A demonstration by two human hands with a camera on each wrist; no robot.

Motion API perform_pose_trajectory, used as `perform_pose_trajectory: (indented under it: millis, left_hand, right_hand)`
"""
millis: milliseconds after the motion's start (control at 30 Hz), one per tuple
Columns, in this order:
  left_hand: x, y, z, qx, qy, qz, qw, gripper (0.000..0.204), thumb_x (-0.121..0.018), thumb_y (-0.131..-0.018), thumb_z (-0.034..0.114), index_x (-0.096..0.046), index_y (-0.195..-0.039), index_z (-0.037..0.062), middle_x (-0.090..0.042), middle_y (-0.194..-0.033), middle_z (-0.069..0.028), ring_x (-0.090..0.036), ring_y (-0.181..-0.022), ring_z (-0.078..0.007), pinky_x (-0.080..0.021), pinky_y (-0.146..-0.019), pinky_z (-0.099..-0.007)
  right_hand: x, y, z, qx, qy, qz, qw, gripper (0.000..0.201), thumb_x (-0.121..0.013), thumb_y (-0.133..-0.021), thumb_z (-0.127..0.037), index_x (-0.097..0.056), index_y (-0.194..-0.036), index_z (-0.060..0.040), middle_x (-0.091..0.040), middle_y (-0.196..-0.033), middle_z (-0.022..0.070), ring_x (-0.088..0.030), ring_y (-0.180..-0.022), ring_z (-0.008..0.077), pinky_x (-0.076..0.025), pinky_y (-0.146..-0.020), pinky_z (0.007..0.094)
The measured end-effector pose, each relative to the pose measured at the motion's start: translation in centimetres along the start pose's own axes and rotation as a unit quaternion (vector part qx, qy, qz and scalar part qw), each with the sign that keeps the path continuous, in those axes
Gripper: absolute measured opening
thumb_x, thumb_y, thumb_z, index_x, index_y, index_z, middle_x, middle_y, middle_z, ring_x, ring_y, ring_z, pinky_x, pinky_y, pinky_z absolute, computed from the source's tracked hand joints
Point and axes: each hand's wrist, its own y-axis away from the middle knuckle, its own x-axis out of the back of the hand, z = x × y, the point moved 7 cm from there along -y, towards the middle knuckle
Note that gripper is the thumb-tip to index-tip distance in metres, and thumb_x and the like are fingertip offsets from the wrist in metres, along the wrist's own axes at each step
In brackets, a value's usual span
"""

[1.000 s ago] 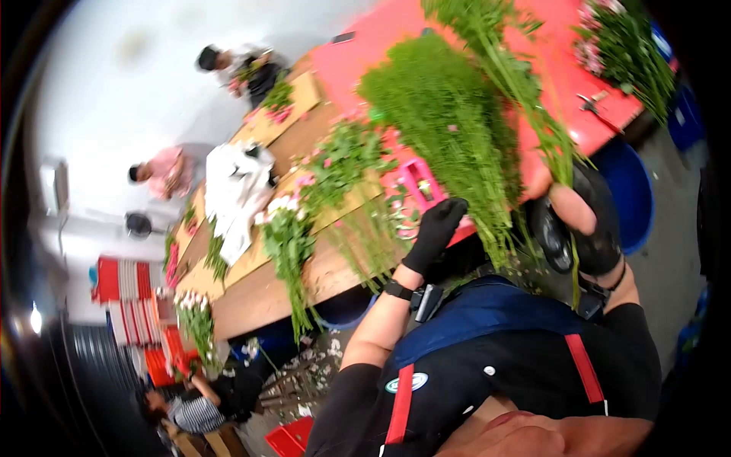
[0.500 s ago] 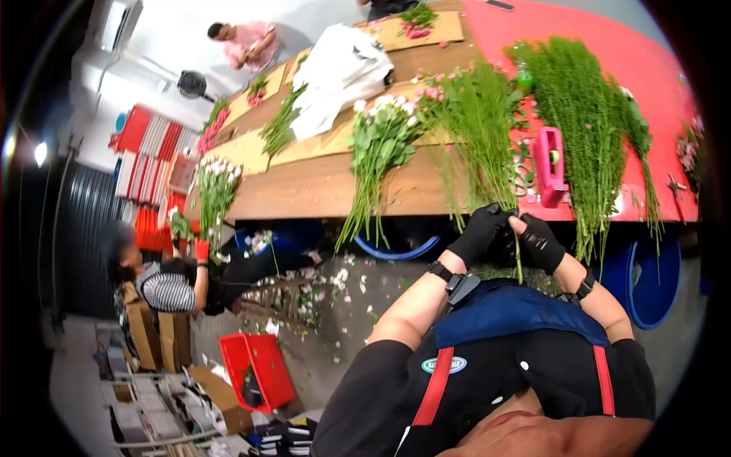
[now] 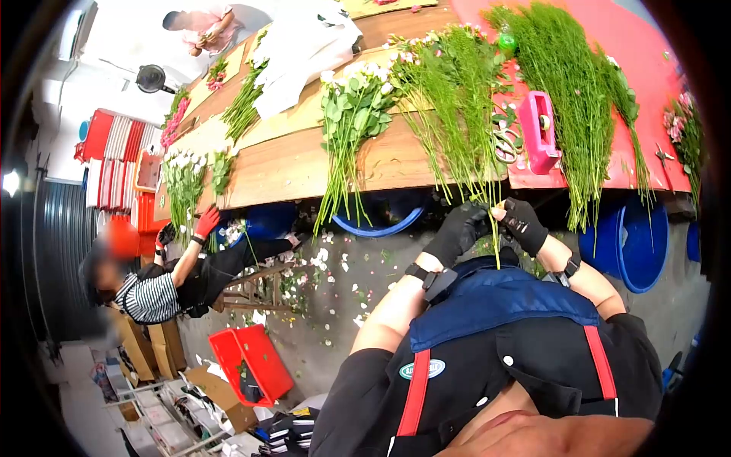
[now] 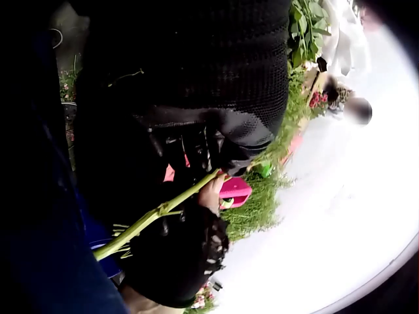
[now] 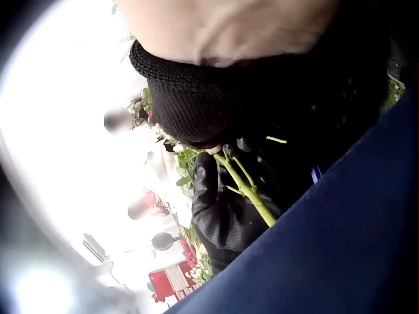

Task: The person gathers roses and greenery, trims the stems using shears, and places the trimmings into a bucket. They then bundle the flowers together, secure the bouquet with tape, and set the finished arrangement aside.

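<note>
Both hands wear black gloves and meet at the table's front edge, close to my body. Between them runs a green flower stem (image 3: pixel 497 245), its leafy top (image 3: pixel 476 99) lying over the table. My left hand (image 3: pixel 458 232) grips the stem from one side, with its gloved thumb (image 5: pixel 206 190) along it in the right wrist view. My right hand (image 3: pixel 525 227) pinches the same stem; a bare thumb tip (image 4: pixel 211 193) shows in the left wrist view. Small side shoots stick out of the thick lower stem (image 5: pixel 252 196). The remaining fingers are mostly hidden in dark glove.
A pink tape dispenser (image 3: pixel 539 133) and scissors (image 3: pixel 505 145) lie beyond my hands. Feathery greens (image 3: pixel 575 99) spread on the red tabletop (image 3: pixel 647 46). White roses (image 3: pixel 354 122) hang over the wooden edge. Blue buckets (image 3: pixel 643 244) stand below; another person (image 3: pixel 164 286) works at left.
My right hand has brought the long greens in from the right, and my left hand has come over to join it on the stem. The head view has swung leftward.
</note>
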Motion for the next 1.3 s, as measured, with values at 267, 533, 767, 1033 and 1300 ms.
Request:
perform_pose_trajectory:
  millis: [267,533,767,1033,1300]
  left_hand:
    - [-5.1,1.6,2.3,-0.084,-0.106,-0.034,0.99,0.03,-0.057,-0.087,0.002,-0.056,-0.116,-0.0026,-0.064,-0.105,-0.011,-0.062,-0.096,-0.022,-0.049,-0.089,-0.0334]
    - [-5.1,0.4,1.9,-0.087,-0.046,0.011,0.995,0.021,-0.054,-0.091,0.006,-0.053,-0.111,-0.0014,-0.063,-0.091,-0.0089,-0.064,-0.092,-0.0233,-0.054,-0.082,-0.0389]
    - [3.6,2.2,5.7,-0.098,-0.056,0.161,0.98,0.014,-0.057,-0.089,0.003,-0.051,-0.101,0.0067,-0.062,-0.09,-0.01,-0.065,-0.084,-0.0309,-0.055,-0.075,-0.0436]
    - [-1.4,0.5,2.5,-0.063,-0.144,0.12,0.98,0.016,-0.054,-0.088,-0.002,-0.048,-0.103,-0.002,-0.061,-0.093,-0.0147,-0.064,-0.082,-0.027,-0.055,-0.077,-0.039]
    - [-1.3,1.5,0.8,-0.049,-0.125,0.152,0.979,0.017,-0.053,-0.089,0.003,-0.05,-0.105,-0.001,-0.06,-0.091,-0.0112,-0.064,-0.077,-0.0217,-0.056,-0.071,-0.0347]
  right_hand:
    - [1.5,3.9,-7.0,0.141,0.009,0.036,0.989,0.015,-0.065,-0.085,-0.014,-0.059,-0.079,-0.0015,-0.057,-0.071,0.0023,-0.051,-0.067,0.0097,-0.044,-0.062,0.0271]
    - [3.8,4.0,-4.7,0.086,-0.059,0.071,0.992,0.022,-0.063,-0.089,-0.027,-0.058,-0.087,-0.0059,-0.054,-0.074,-0.0029,-0.049,-0.061,0.0057,-0.04,-0.055,0.0216]
    - [16.3,5.8,-2.6,0.048,-0.089,0.26,0.96,0.021,-0.058,-0.092,-0.03,-0.06,-0.094,-0.009,-0.055,-0.071,-0.0036,-0.045,-0.056,0.0067,-0.036,-0.051,0.0237]
    - [7.2,-0.3,-1.0,-0.04,-0.236,0.041,0.97,0.022,-0.071,-0.082,-0.021,-0.063,-0.097,-0.0066,-0.062,-0.083,-0.0004,-0.056,-0.069,0.0085,-0.045,-0.06,0.0238]
    - [2.8,-2.4,-1.4,-0.001,-0.127,0.004,0.992,0.021,-0.066,-0.086,-0.026,-0.064,-0.082,-0.0059,-0.055,-0.068,-0.0024,-0.05,-0.062,0.0065,-0.041,-0.058,0.0243]
